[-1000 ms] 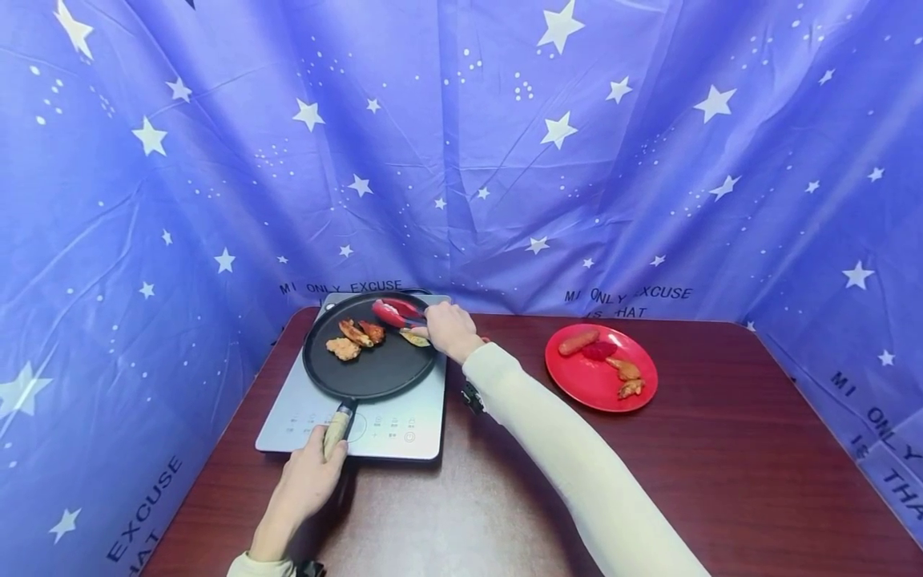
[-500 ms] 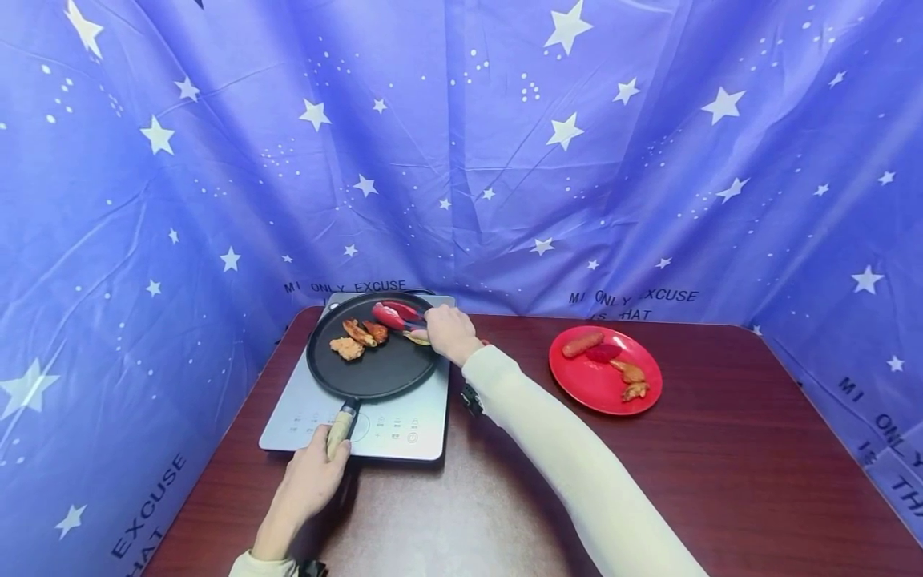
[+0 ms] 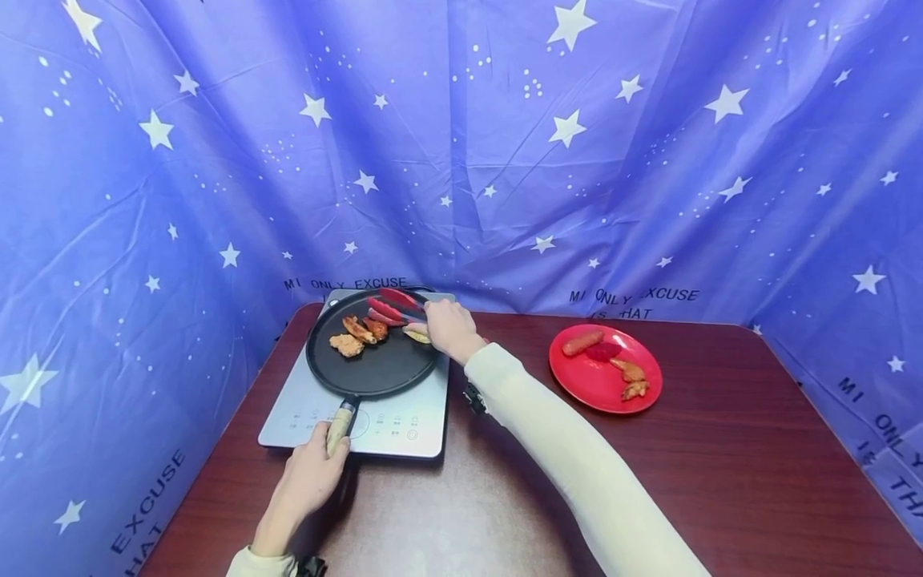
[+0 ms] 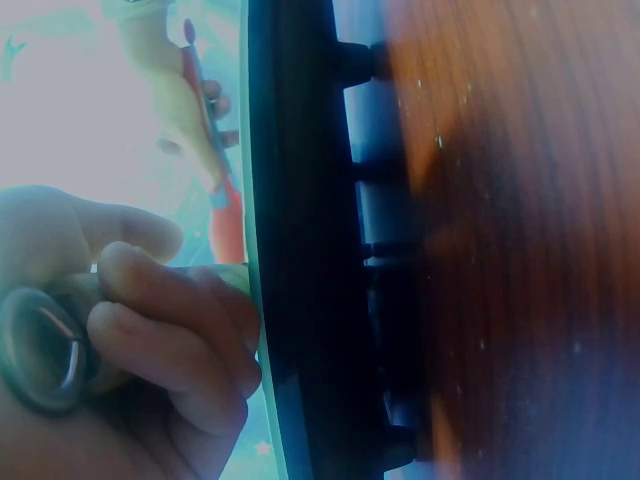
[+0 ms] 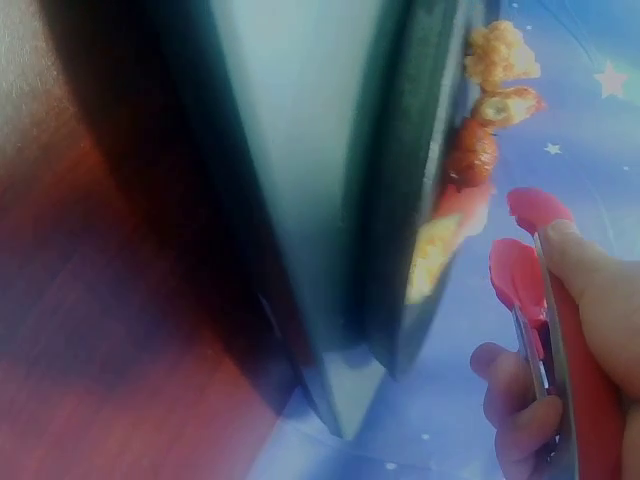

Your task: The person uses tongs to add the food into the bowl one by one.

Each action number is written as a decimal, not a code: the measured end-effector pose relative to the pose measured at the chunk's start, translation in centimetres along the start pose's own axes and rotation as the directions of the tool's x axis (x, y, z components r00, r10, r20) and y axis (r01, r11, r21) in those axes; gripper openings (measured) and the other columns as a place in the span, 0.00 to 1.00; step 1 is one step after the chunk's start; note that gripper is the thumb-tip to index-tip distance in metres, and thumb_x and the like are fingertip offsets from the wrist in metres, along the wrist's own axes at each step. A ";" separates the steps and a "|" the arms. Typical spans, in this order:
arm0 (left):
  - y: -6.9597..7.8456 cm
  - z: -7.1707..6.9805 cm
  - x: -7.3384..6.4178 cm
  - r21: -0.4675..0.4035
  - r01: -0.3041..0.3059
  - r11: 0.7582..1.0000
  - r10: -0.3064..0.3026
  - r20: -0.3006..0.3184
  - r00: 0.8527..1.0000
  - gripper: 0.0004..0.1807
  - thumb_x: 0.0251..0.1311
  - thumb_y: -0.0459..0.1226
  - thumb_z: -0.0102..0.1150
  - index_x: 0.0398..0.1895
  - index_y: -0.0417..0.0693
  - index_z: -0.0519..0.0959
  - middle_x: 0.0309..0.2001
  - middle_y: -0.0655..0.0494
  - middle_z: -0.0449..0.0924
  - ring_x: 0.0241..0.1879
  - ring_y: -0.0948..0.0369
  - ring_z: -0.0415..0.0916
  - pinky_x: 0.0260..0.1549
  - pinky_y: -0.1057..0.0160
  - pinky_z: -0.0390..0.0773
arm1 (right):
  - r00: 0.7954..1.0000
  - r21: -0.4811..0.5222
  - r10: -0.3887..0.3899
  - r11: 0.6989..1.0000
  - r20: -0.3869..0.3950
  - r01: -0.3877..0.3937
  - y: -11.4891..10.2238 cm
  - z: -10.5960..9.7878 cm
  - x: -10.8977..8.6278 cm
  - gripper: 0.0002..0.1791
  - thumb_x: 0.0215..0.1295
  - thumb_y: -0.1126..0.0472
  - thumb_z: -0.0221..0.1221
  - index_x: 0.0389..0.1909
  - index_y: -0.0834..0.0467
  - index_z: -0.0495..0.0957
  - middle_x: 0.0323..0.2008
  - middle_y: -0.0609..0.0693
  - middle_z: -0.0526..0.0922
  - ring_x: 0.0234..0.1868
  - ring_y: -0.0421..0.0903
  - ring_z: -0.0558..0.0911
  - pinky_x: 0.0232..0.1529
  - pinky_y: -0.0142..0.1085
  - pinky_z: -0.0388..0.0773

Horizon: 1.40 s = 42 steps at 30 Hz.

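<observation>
My left hand [image 3: 310, 473] grips the light wooden handle [image 3: 339, 431] of a flat black frying pan [image 3: 375, 375]. My right hand [image 3: 450, 328] holds red-tipped tongs [image 3: 385, 311] over the pan's far right side, their tips apart. In the right wrist view the tongs [image 5: 520, 270] have nothing between their tips. A breaded piece [image 3: 347, 345] and two browned chicken pieces [image 3: 357, 329] lie together at the pan's left and middle. Close by the right hand, a yellowish piece [image 3: 418, 335] is partly hidden at the pan's right edge.
Under the pan is a silver induction cooker [image 3: 288, 417]. A red plate [image 3: 587, 385] to the right bears a sausage [image 3: 582, 343], a dark red piece [image 3: 602, 351] and two browned pieces [image 3: 629, 370]. Starry blue curtains [image 3: 497, 176] surround the dark wooden table [image 3: 721, 449].
The tips of the tongs have spread apart, one rising toward the pan's far rim. The left hand keeps its grip on the pan handle, and the food has not visibly moved.
</observation>
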State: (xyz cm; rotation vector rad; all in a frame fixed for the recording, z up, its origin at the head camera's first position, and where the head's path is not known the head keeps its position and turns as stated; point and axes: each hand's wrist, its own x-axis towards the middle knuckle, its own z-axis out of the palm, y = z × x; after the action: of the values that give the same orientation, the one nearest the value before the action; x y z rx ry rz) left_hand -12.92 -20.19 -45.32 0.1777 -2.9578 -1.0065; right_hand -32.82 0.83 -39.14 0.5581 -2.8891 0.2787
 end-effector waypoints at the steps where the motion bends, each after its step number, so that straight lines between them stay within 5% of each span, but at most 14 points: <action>1: 0.0 0.0 0.0 0.000 -0.001 1.000 0.001 -0.001 1.000 0.16 0.66 0.43 0.49 0.49 0.40 0.67 0.19 0.51 0.65 0.19 0.56 0.66 0.17 0.58 0.65 | 1.000 -0.003 -0.001 1.000 -0.008 0.001 0.0 -0.3 -0.1 0.27 0.58 0.35 0.58 0.33 0.58 0.78 0.30 0.57 0.82 0.31 0.55 0.83 0.31 0.46 0.78; 10: 0.0 -0.1 0.0 0.007 -0.004 1.000 0.004 0.003 1.000 0.17 0.66 0.43 0.48 0.49 0.39 0.66 0.19 0.51 0.66 0.20 0.55 0.67 0.19 0.57 0.66 | 0.999 0.048 0.034 0.998 -0.023 -0.032 0.6 -2.5 -1.8 0.31 0.59 0.34 0.56 0.39 0.61 0.75 0.32 0.57 0.81 0.30 0.55 0.82 0.29 0.46 0.76; 16: -0.3 -0.1 0.1 0.020 -0.013 1.000 0.013 -0.004 1.000 0.16 0.66 0.43 0.48 0.47 0.39 0.66 0.19 0.51 0.66 0.20 0.55 0.68 0.19 0.56 0.66 | 0.998 0.067 0.034 0.997 -0.061 -0.030 1.9 -3.0 -3.4 0.29 0.57 0.35 0.58 0.30 0.60 0.75 0.24 0.56 0.78 0.26 0.55 0.81 0.25 0.46 0.75; 26: 0.0 -0.3 0.0 0.020 -0.010 1.000 0.010 0.014 1.000 0.19 0.67 0.45 0.47 0.50 0.39 0.65 0.20 0.51 0.65 0.20 0.55 0.67 0.19 0.56 0.65 | 0.991 0.073 0.096 0.993 -0.092 -0.090 4.9 -3.6 -6.4 0.31 0.55 0.32 0.59 0.30 0.60 0.76 0.28 0.58 0.80 0.32 0.58 0.82 0.29 0.49 0.76; 42: 0.1 -0.1 -0.1 0.014 -0.009 1.000 0.009 0.017 1.000 0.19 0.66 0.44 0.48 0.51 0.39 0.65 0.20 0.50 0.66 0.21 0.55 0.68 0.19 0.57 0.66 | 0.972 0.049 0.150 0.988 -0.183 -0.144 10.8 -4.4 -11.7 0.31 0.54 0.35 0.61 0.29 0.62 0.73 0.21 0.60 0.76 0.25 0.62 0.79 0.25 0.52 0.74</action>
State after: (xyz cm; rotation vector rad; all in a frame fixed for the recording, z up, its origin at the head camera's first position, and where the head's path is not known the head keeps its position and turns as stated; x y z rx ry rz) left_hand -12.83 -20.18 -45.18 0.1561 -2.9787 -0.9922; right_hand -25.65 15.76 -39.00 0.3051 -2.7509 0.3820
